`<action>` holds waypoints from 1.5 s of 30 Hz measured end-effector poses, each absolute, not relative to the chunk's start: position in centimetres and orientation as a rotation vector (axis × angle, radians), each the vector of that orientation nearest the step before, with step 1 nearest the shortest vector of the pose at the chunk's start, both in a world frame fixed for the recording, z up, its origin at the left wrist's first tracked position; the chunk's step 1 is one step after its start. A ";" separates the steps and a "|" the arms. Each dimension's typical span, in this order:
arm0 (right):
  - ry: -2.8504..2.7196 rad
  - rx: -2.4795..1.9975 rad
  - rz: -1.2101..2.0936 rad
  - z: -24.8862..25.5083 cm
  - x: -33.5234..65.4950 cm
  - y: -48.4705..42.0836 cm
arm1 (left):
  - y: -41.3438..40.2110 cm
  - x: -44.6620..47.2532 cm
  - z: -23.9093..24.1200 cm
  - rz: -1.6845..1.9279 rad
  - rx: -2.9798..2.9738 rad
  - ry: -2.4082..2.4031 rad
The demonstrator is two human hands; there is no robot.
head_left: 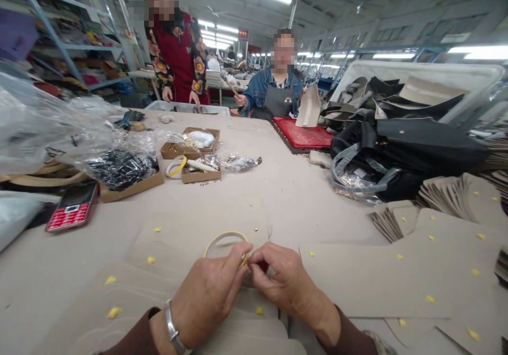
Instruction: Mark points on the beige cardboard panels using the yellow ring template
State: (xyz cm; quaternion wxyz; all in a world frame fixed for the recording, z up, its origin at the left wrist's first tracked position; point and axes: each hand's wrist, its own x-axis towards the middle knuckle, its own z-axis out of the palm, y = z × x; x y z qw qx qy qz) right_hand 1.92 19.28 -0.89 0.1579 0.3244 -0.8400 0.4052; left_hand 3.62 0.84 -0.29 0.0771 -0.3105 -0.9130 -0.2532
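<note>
My left hand (208, 294) and my right hand (283, 281) meet at the near edge of the table, fingertips pinched together on a yellow tape ring (222, 237). The ring's right end sits between the fingers of both hands. They work over a beige cut leather piece (206, 222) that carries small yellow stickers and a metal stud. A metal bracelet is on my left wrist. What the right fingertips pinch is too small to tell.
More beige pieces (397, 275) lie right and left; stacked ones (448, 193) sit far right. Black bags (408, 143), a red mat (304, 133), cardboard trays of hardware (194, 156), a red phone (73, 207). Two people stand across the table (309, 196).
</note>
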 end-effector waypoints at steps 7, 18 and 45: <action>-2.458 0.768 1.091 -0.8 1.9 18.9 | 1.2 3.0 -0.1 -0.740 -0.860 -2.728; -2.629 -0.148 2.033 -1.1 -1.6 19.0 | 1.3 3.5 -0.3 -0.590 -0.850 -2.525; -2.960 0.193 1.270 -2.3 -4.8 19.9 | 1.1 1.9 -0.6 -0.235 -0.703 -3.189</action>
